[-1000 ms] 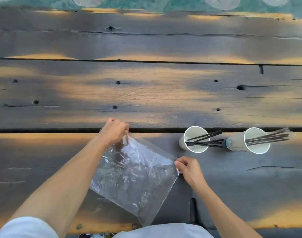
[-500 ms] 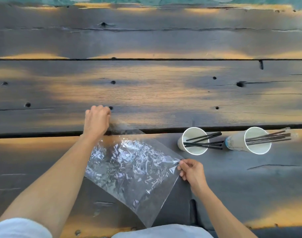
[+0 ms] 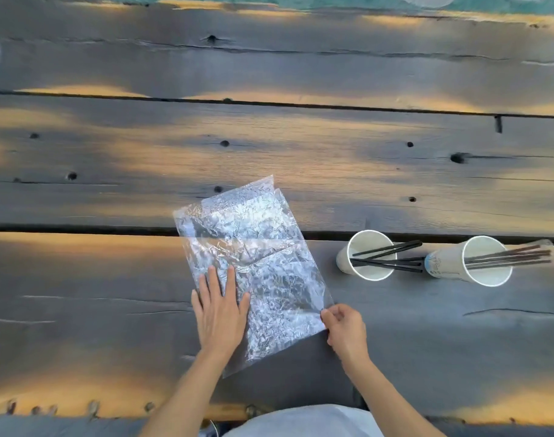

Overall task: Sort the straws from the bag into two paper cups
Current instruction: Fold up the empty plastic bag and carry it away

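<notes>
Sorting looks done: bag (image 3: pixel 250 247) empty, flat on counter (image 3: pixel 300 146) left of both cups, straws split between near cup (image 3: pixel 368 255) and far cup (image 3: pixel 477 261); left hand (image 3: pixel 220 310) flat on bag, right hand (image 3: pixel 345 329) pinching its corner

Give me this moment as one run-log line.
left hand: flat, pressing bag | right hand: pinching bag corner | bag: empty, on table | cups: both hold straws
</notes>
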The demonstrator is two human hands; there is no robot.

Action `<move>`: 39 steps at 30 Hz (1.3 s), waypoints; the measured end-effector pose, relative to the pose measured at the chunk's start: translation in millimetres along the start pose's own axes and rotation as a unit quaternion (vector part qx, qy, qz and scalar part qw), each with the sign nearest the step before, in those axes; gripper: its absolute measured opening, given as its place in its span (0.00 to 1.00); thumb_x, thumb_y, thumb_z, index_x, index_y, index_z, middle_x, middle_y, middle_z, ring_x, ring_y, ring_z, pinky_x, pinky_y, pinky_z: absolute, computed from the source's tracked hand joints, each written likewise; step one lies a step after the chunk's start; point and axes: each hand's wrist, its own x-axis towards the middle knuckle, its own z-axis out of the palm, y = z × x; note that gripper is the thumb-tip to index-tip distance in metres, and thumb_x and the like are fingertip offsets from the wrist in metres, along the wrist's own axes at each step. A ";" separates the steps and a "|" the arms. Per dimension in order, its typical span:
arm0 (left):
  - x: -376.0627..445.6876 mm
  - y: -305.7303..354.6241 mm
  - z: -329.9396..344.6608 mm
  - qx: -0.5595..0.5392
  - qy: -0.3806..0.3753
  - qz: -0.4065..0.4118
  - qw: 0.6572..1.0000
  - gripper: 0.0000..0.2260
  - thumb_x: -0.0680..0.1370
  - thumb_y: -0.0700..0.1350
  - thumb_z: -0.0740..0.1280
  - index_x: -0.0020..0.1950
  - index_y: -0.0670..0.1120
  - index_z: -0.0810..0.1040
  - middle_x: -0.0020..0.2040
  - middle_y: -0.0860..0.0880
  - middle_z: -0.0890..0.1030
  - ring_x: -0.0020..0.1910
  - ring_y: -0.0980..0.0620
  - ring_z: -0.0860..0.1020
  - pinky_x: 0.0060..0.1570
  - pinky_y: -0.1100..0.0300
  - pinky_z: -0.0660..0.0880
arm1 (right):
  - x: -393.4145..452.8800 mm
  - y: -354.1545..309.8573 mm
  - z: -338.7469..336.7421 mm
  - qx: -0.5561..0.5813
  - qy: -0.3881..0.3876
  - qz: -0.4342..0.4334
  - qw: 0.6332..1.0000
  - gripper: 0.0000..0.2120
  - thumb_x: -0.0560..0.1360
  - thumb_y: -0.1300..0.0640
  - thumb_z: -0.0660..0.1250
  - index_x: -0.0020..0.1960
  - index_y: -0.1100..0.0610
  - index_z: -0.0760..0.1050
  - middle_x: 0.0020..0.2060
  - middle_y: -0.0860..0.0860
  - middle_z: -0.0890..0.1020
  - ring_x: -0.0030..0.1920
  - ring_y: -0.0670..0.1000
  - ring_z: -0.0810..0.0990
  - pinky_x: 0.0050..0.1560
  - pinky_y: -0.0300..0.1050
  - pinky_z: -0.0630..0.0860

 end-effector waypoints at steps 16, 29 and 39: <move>21.1 -37.0 1.5 0.058 -0.026 0.089 0.994 0.34 0.80 0.67 0.40 0.82 0.52 0.42 0.82 0.44 0.42 0.81 0.42 0.42 0.77 0.41 0.47 | -24.8 -39.1 30.6 -0.317 -0.029 -0.429 0.846 0.14 0.75 0.68 0.65 0.60 0.62 0.79 0.54 0.56 0.81 0.50 0.59 0.78 0.51 0.55 0.77; 130.6 -42.6 -81.8 -0.296 0.055 -0.156 0.941 0.22 0.80 0.42 0.66 0.73 0.43 0.69 0.68 0.42 0.73 0.67 0.43 0.72 0.64 0.49 0.70 | 81.7 -187.1 35.6 -0.011 0.000 -0.096 0.995 0.20 0.79 0.68 0.57 0.70 0.61 0.69 0.58 0.56 0.79 0.41 0.53 0.85 0.50 0.55 0.83; 171.9 -52.4 -86.9 -0.403 0.002 -0.293 0.867 0.09 0.75 0.36 0.72 0.53 0.45 0.77 0.42 0.45 0.82 0.32 0.50 0.78 0.37 0.53 0.81 | 103.4 -203.5 67.7 -0.211 0.031 -0.121 0.969 0.06 0.78 0.62 0.63 0.55 0.60 0.71 0.49 0.57 0.77 0.49 0.60 0.78 0.50 0.57 0.77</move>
